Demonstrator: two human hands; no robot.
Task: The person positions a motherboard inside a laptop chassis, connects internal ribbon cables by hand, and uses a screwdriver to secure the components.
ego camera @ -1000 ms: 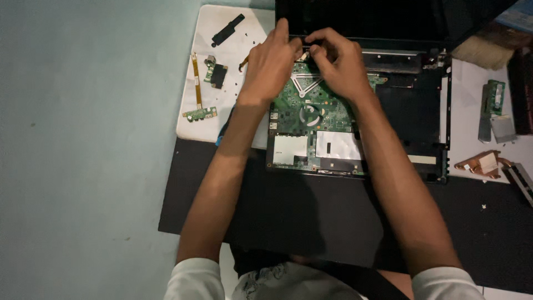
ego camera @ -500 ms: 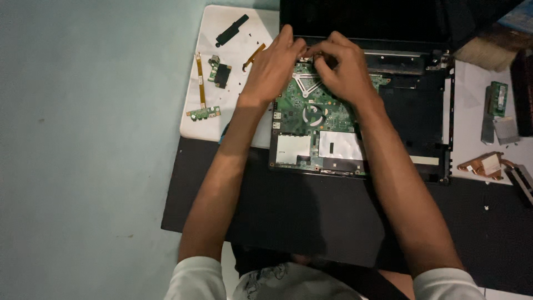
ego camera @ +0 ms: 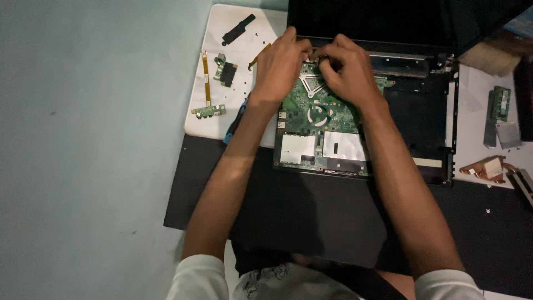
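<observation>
An opened black laptop base [ego camera: 422,122] lies in front of me with its green motherboard [ego camera: 319,119] exposed. My left hand [ego camera: 280,66] rests on the board's upper left corner, fingers curled down at the rear edge near the hinge. My right hand [ego camera: 347,69] is beside it, fingertips pinched together on something small at the same rear edge; the part itself is hidden by my fingers. The two hands nearly touch. The dark laptop screen [ego camera: 366,19] stands open behind them.
A white sheet [ego camera: 222,119] at the left holds a small green board with an orange ribbon cable [ego camera: 206,91], a small black part [ego camera: 226,71] and a black bar [ego camera: 239,29]. At the right lie a copper heatsink [ego camera: 488,166] and memory modules [ego camera: 499,105]. A black mat [ego camera: 311,216] covers the front.
The hands stay at the rear edge of the board with only small finger shifts. The view has drifted slightly.
</observation>
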